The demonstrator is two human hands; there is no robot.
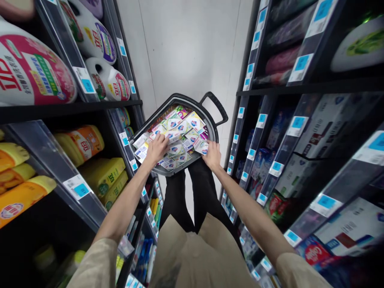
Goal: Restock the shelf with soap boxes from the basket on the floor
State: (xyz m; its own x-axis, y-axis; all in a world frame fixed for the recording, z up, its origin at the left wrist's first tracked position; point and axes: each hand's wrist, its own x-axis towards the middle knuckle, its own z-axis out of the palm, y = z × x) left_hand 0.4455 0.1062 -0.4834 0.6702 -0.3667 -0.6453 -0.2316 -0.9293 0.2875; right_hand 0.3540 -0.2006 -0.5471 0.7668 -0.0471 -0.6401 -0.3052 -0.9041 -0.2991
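Note:
A dark grey shopping basket (216, 134) stands low in front of my legs, filled with small white boxed soap bars (182, 128) with blue-and-red logos, several with green or yellow edges. My left hand (157, 149) reaches over the basket's near left side. Its fingers are curled at a soap box (173, 137) on top of the pile; the exact grip is partly hidden. At the near right rim, my right hand (212, 154) pinches another soap box (201, 146) by its right end, tilted over the pile.
Shelves flank the narrow aisle. To the left are laundry detergent jugs (106, 80) and yellow AXE bottles (111, 178). On the right are boxed goods (319, 124) and toothpaste packs (315, 252). The basket's black handle (223, 112) sticks out over the pale floor (186, 48).

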